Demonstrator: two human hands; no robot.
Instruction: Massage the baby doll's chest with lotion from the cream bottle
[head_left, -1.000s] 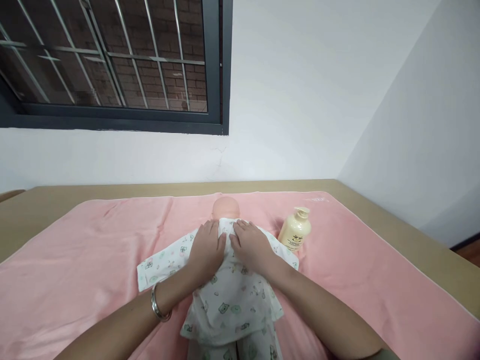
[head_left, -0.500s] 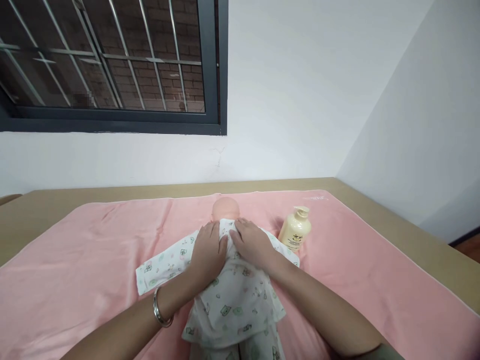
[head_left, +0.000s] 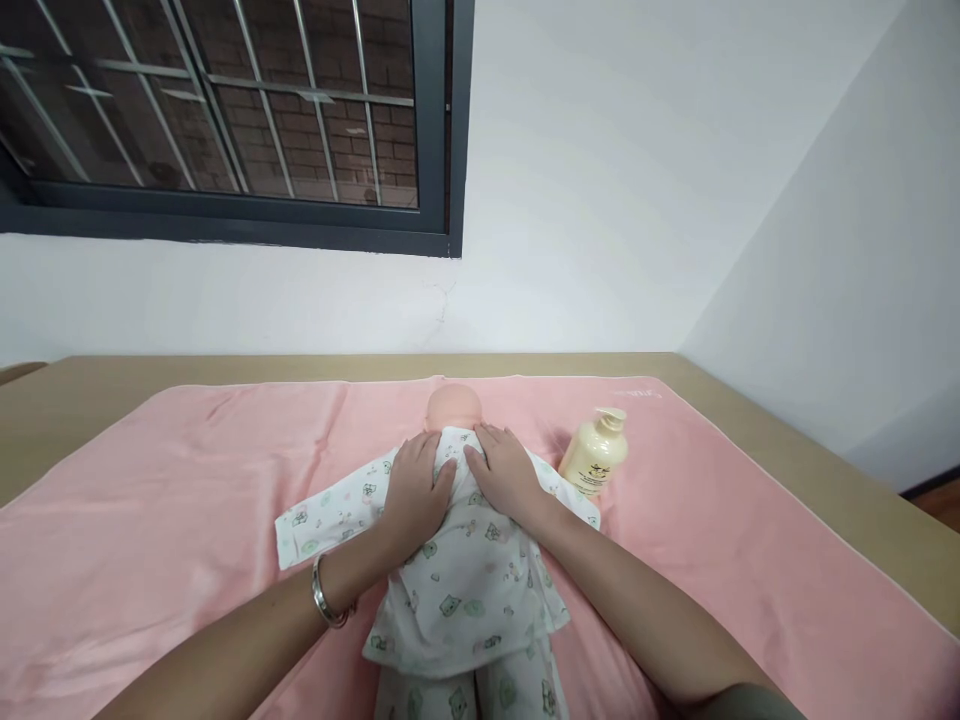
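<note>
A baby doll (head_left: pixel 454 406) lies on a pink sheet, its bald head toward the wall. It wears a white long-sleeved top (head_left: pixel 469 600) with small green prints, and matching trousers (head_left: pixel 517 688). My left hand (head_left: pixel 418 485) rests flat on the left of the doll's upper body, below the head. On the other side my right hand (head_left: pixel 504 473) lies flat in the same way. The fingers of both hands are stretched out and point toward the head, thumbs slanting inward with a gap of cloth between them. A silver bangle (head_left: pixel 327 592) circles my left wrist.
A pale yellow pump bottle (head_left: pixel 596 452) stands on the pink sheet (head_left: pixel 750 540), near the doll's right-hand sleeve. The sheet covers a wooden surface (head_left: pixel 847 490) that meets a white wall (head_left: pixel 585 220). A dark-framed window (head_left: pixel 442 130) with metal bars is at upper left.
The camera view has shifted slightly. Both hands remain on the doll's upper body, with the fingers of the right hand spread a little more; the doll and bottle stay in place.
</note>
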